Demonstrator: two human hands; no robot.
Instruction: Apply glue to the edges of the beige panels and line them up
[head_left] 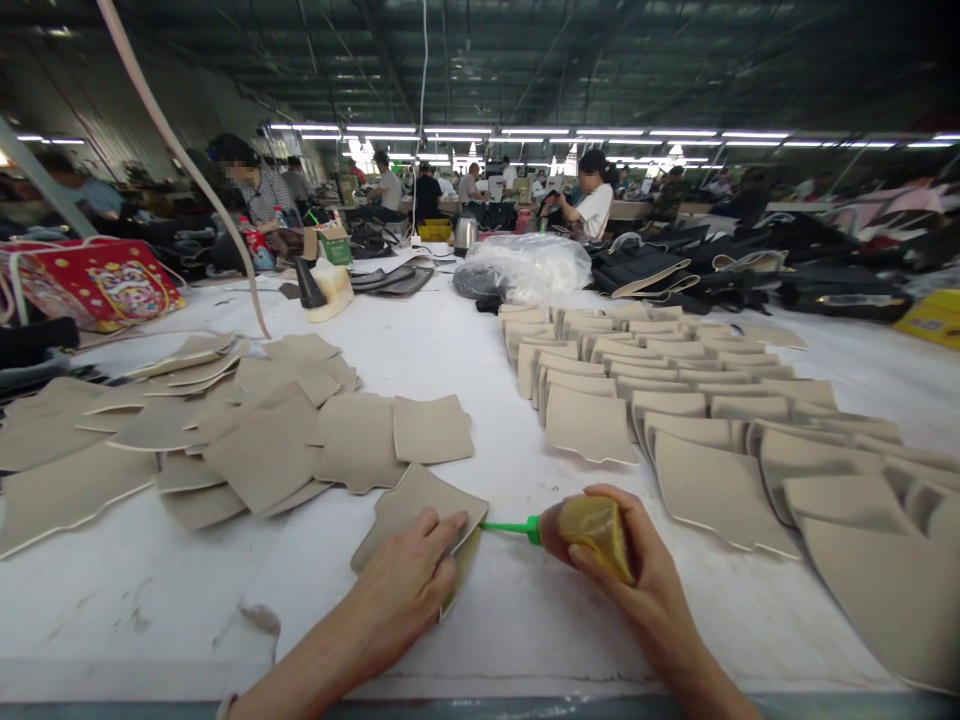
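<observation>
My left hand (416, 570) presses on a beige panel (397, 505) near the table's front edge, its fingers bent over the panel's right side. Under that side a yellowish surface shows. Wrapped in my right hand (630, 560) is a squeeze bottle (589, 535) of amber liquid, lying on its side, its thin green nozzle (510, 526) pointing left to the panel's right edge. A loose pile of beige panels (262, 440) spreads at the left. On the right, overlapping rows of curved beige panels (589, 420) cover the table.
The white table (405, 340) holds a clear plastic bag (525, 268), a black cone (309, 285) and a kettle (466, 235) farther back. A red bag (97, 285) lies at the left, dark pieces (645, 268) at the back right. A cord hangs at the left. Several people sit beyond.
</observation>
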